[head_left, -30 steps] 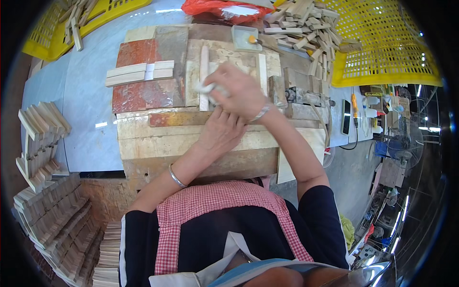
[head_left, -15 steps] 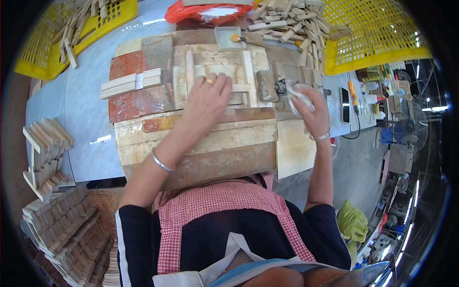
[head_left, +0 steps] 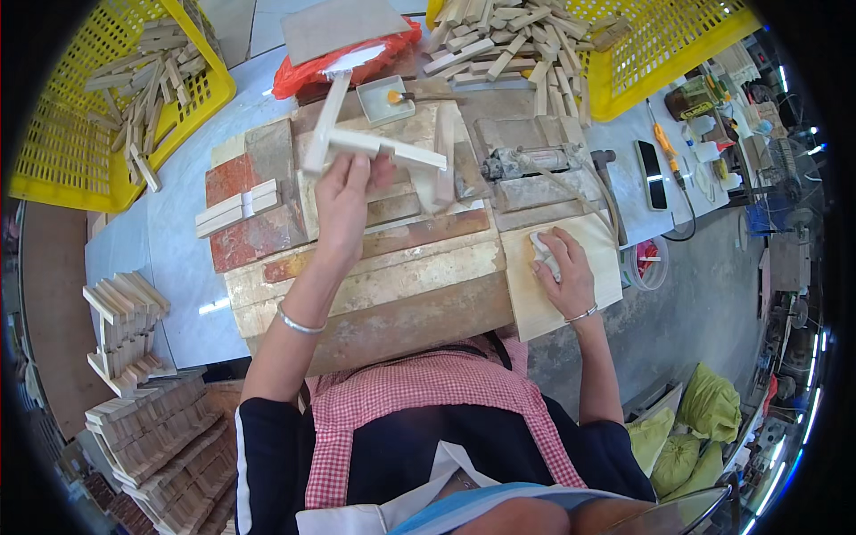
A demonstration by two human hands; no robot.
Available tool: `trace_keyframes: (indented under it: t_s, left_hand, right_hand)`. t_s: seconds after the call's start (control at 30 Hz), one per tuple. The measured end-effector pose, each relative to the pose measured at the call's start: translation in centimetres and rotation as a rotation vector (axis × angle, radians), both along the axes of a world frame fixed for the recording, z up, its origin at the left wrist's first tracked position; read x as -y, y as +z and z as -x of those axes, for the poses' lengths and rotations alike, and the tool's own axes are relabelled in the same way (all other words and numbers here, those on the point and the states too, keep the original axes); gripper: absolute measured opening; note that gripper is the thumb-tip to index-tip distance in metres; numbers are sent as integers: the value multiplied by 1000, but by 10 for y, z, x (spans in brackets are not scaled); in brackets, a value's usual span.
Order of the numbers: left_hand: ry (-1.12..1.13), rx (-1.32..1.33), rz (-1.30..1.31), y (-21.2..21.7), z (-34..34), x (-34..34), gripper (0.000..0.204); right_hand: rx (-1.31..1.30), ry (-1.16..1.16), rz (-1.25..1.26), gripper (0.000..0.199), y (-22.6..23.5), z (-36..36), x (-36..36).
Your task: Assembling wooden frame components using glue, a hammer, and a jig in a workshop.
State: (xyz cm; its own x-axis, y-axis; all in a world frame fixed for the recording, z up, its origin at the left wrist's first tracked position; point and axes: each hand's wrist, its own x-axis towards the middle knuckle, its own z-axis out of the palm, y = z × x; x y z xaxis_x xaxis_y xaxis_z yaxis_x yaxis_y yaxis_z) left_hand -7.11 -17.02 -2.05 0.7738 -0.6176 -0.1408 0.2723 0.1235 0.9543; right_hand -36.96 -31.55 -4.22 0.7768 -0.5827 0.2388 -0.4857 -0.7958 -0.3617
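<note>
My left hand [head_left: 343, 201] holds a pale wooden piece [head_left: 357, 138] made of crossed sticks, lifted a little above the worn wooden work block [head_left: 374, 285]. One stick points toward the far left, the other runs to the right. My right hand [head_left: 560, 267] rests on a pale board [head_left: 553, 312] at the block's right side, closed on a small white cloth or wad [head_left: 542, 252]. A silver bangle sits on each wrist.
A small tray of glue with a brush [head_left: 392, 96] and a metal power tool [head_left: 530, 162] stand behind the block. Two yellow crates [head_left: 80, 134] [head_left: 660, 45] hold wooden sticks. Stacked sticks [head_left: 125, 321] lie at the left; a phone [head_left: 651, 174] and screwdriver lie at the right.
My left hand has taken hold of the crossed wooden piece and raised it. My right hand has moved from the middle out to the right and down onto the pale board.
</note>
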Motion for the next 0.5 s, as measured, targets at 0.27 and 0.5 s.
trace_keyframes:
  t_s: [0.27,0.5]
  left_hand:
    - [-214,711,-266,-9,21,-28,20]
    - [-232,1367,-568,-23,-11,-4,27]
  right_hand:
    - [28,9,-6,31,-10,-1,6]
    - [125,72,-59,21,15,-33,12]
